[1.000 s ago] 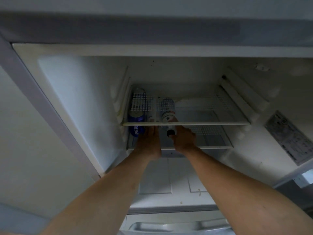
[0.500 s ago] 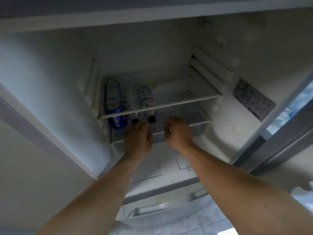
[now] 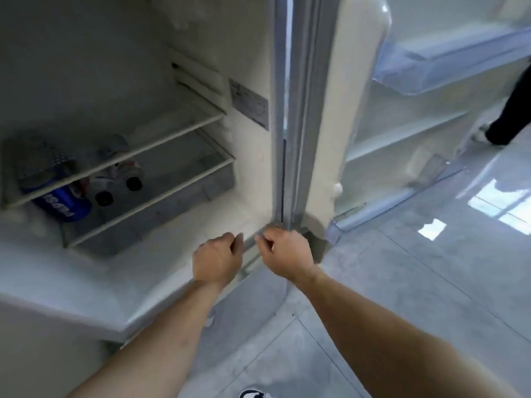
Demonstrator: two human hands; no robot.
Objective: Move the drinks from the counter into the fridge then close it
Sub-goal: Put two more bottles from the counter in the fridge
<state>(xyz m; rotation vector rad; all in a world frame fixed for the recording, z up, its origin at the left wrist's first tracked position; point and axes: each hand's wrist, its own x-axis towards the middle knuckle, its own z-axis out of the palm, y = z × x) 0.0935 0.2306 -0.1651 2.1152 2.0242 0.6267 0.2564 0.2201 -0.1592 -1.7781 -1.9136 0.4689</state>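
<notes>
- Basically, fridge [image 3: 120, 67] is biggest thing in view, white interior, compartment open on the left side.
- fridge door [image 3: 402, 116] swung wide open on the right, inner door racks showing, clear door bin [image 3: 448, 61] up top.
- grey tiled floor [image 3: 416, 282] below and right, glossy, bright window reflection on it.
- upper shelf [image 3: 161, 142] and lower shelf [image 3: 161, 193] inside fridge, both white-edged; drinks lie on the lower one, under the upper.
- left hand [image 3: 217, 260] just outside the compartment's lower front edge, fingers loosely curled, holding nothing.
- right hand [image 3: 283, 252] just beside left, near the bottom of the door hinge corner, fingers curled in, nothing held.
- label sticker [image 3: 249, 102] on the right inner wall.
- blue Pepsi can [image 3: 64, 206] lying on its side at left of lower shelf.
- two bottles [image 3: 123, 176] with black caps lying just beside the can, caps facing out.
- another person's dark trouser leg [image 3: 514, 110] and shoe far right.
- shoe tip [image 3: 253, 394] at the bottom edge.
</notes>
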